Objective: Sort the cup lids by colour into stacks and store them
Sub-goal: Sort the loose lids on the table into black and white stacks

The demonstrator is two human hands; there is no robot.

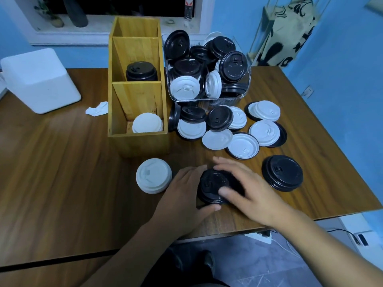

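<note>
Blue-walled room, dark wood-grain worktop (62, 162). Nearest: both hands cup a short stack of black plastic cup lids (214, 186). Left hand (186, 195) presses its side, thumb under the near rim; right hand (246, 189) lies over the top, fingers curled onto it, so both grips are closed on the stack. Best to square the rims before lifting. Just left, a white lid stack (153, 178); right, another black stack (282, 172). Beyond, loose mixed lids (228, 129). Farther, the yellow wooden divided box (136, 141) holds stored stacks; a clear plastic bin (207, 98) stays heaped.
</note>
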